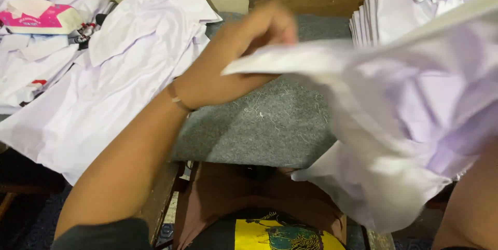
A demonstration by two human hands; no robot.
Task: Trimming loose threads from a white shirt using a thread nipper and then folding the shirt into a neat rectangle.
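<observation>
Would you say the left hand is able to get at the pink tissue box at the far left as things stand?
Probably not at once: the left hand is gripping the white shirt, and the pink tissue box lies well off to its left across spread shirts, though nothing blocks the way.

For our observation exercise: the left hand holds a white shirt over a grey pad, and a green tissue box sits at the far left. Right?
Not quite. The head view shows the tissue box is pink, not green. The left hand does hold a white shirt over the grey pad.

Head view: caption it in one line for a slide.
Left hand grips a white shirt above a grey padded board, folded shirts stacked behind.
</observation>
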